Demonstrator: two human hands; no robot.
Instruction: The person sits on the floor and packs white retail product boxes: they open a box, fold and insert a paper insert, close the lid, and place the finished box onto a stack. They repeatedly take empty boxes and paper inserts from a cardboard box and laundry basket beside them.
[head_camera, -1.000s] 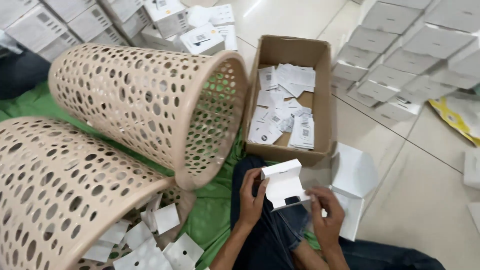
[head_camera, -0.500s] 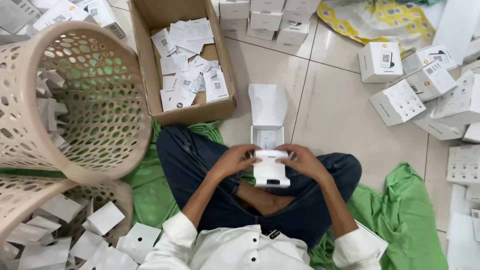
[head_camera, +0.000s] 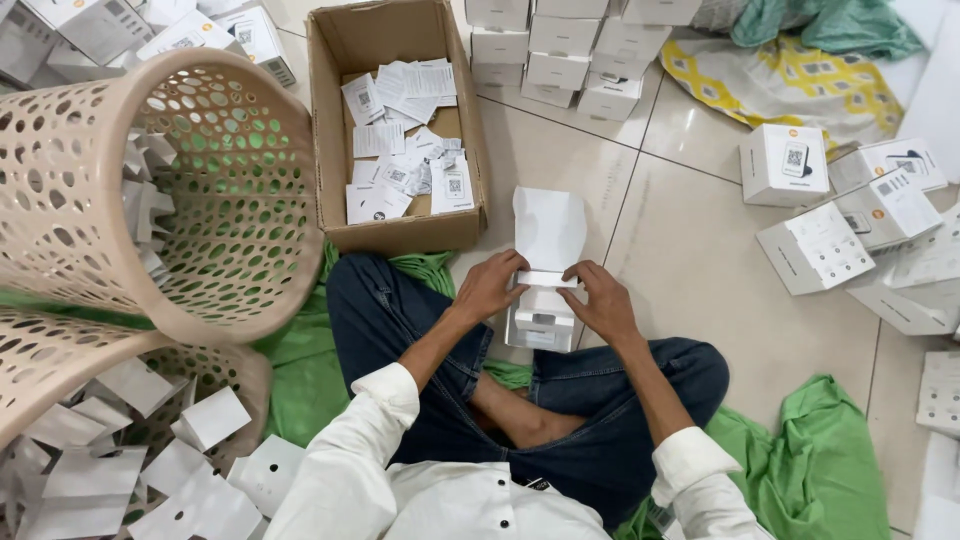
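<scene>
A tiled floor (head_camera: 700, 270) is seen from above, with a green cloth (head_camera: 810, 460) spread under crossed legs. Nearest, a small white box (head_camera: 545, 300) is gripped at its open mouth by the left hand (head_camera: 490, 285) and the right hand (head_camera: 605, 300), its lid flap raised. A packing or closing step seems in hand; what lies inside cannot be made out. Next, the flap would need folding down squarely. Beyond, paper slips are held in a cardboard carton (head_camera: 330, 60), beside tipped perforated baskets (head_camera: 120, 110) and, farther off, stacked white boxes (head_camera: 560, 50).
</scene>
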